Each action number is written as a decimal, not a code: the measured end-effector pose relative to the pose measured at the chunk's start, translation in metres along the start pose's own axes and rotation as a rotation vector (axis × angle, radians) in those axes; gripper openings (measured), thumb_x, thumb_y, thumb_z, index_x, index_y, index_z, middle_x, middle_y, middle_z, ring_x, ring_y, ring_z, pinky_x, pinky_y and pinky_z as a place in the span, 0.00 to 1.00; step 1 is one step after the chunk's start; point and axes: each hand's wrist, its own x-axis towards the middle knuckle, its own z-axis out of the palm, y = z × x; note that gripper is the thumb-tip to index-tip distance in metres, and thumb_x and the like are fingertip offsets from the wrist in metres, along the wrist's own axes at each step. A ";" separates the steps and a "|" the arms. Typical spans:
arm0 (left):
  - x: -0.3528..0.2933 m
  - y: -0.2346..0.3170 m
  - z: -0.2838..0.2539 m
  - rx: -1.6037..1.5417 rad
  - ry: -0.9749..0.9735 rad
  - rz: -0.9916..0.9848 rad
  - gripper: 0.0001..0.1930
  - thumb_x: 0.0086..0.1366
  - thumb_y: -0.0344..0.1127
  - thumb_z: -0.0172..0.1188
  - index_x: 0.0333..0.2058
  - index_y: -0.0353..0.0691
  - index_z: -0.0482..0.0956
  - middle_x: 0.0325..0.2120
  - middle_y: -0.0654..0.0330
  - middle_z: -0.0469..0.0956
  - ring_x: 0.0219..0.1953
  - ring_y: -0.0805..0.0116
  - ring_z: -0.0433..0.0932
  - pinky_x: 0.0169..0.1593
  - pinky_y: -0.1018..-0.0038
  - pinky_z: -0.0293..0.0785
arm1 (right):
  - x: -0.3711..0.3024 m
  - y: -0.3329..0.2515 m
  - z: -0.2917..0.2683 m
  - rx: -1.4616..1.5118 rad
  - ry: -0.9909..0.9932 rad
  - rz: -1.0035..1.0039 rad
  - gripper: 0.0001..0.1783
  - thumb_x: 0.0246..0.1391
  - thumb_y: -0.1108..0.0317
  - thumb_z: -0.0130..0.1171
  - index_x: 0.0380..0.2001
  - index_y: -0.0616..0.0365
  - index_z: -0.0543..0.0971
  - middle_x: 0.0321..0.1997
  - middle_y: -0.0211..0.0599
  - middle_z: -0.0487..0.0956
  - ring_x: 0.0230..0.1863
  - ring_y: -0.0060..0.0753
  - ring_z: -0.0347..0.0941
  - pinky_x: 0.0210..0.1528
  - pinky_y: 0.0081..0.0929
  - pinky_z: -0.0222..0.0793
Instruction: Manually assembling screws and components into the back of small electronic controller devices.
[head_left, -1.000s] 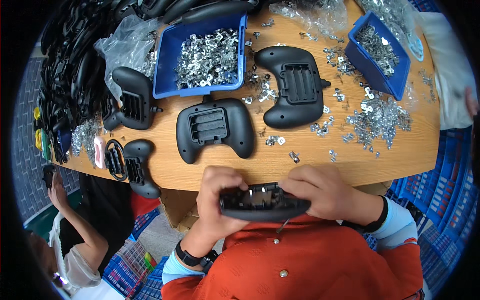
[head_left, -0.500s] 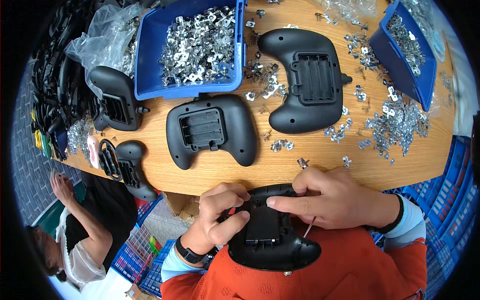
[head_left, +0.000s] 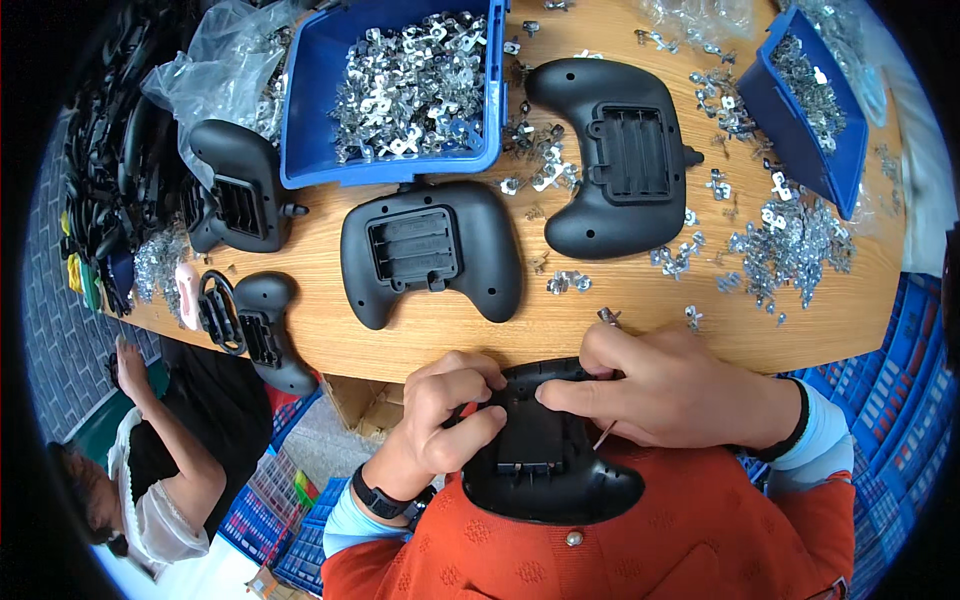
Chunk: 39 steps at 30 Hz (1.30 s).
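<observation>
Here's the black controller shell (head_left: 555, 503), inner face up, in front of the red top (head_left: 570, 565) and just short of the wooden table's (head_left: 330, 325) near edge; a dark rectangular block (head_left: 530, 440) sits in its middle; the left hand (head_left: 440, 420) grasps the shell's upper left side, fingers curled; the right hand (head_left: 670, 395) grips the upper right, one digit laid across the inner face near the block; a thin rod (head_left: 604, 436) pokes out below that hand, its other end hidden, so how it is held I cannot tell; fingers cover much of the shell's top edge.

Out on the table now; one metal clip (head_left: 608, 316) lies just beyond the right hand, with a second shell (head_left: 497, 255), battery bay up, ahead of the left; that shell's top edge comes close under a big blue bin (head_left: 390, 175) full of clips; a third shell (head_left: 580, 235) lies to the right, loose clips around it; farther right, a clip heap (head_left: 795, 255) spreads below a tilted smaller blue bin (head_left: 790, 150); over left, more black shells (head_left: 265, 225), a black ring (head_left: 220, 312) and a clear bag (head_left: 215, 85) crowd in; beyond that edge, a co-worker (head_left: 180, 475).
</observation>
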 end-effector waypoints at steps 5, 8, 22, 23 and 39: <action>-0.002 0.000 -0.001 -0.002 0.014 -0.005 0.17 0.38 0.23 0.66 0.31 0.36 0.73 0.32 0.54 0.65 0.29 0.55 0.77 0.25 0.68 0.73 | -0.002 0.000 0.002 0.106 -0.019 0.055 0.19 0.47 0.66 0.63 0.45 0.48 0.76 0.31 0.34 0.67 0.27 0.32 0.71 0.22 0.27 0.68; -0.004 0.000 -0.002 0.000 -0.006 -0.094 0.16 0.44 0.25 0.66 0.33 0.38 0.73 0.31 0.56 0.64 0.29 0.58 0.76 0.27 0.68 0.71 | 0.000 -0.005 -0.010 0.338 0.064 0.189 0.23 0.45 0.64 0.66 0.47 0.51 0.76 0.36 0.38 0.70 0.37 0.37 0.72 0.31 0.28 0.70; 0.002 0.020 0.001 -0.148 0.102 -0.480 0.31 0.50 0.24 0.67 0.50 0.34 0.60 0.40 0.55 0.69 0.39 0.67 0.75 0.39 0.75 0.75 | -0.012 -0.038 0.015 -0.248 0.119 -0.009 0.24 0.45 0.65 0.64 0.50 0.51 0.76 0.30 0.29 0.70 0.24 0.29 0.72 0.20 0.26 0.63; 0.000 0.021 0.002 -0.195 0.110 -0.497 0.31 0.50 0.24 0.67 0.51 0.34 0.60 0.40 0.55 0.69 0.41 0.68 0.75 0.41 0.76 0.76 | -0.011 -0.043 0.016 -0.291 0.060 0.008 0.24 0.44 0.67 0.65 0.49 0.51 0.77 0.28 0.29 0.70 0.25 0.29 0.71 0.22 0.26 0.64; -0.027 0.014 0.021 -0.207 0.317 -0.332 0.26 0.52 0.26 0.70 0.48 0.33 0.65 0.38 0.54 0.75 0.40 0.68 0.79 0.44 0.73 0.76 | -0.019 -0.079 0.030 -0.758 0.125 0.197 0.27 0.44 0.73 0.59 0.52 0.56 0.74 0.24 0.28 0.67 0.18 0.23 0.69 0.17 0.24 0.63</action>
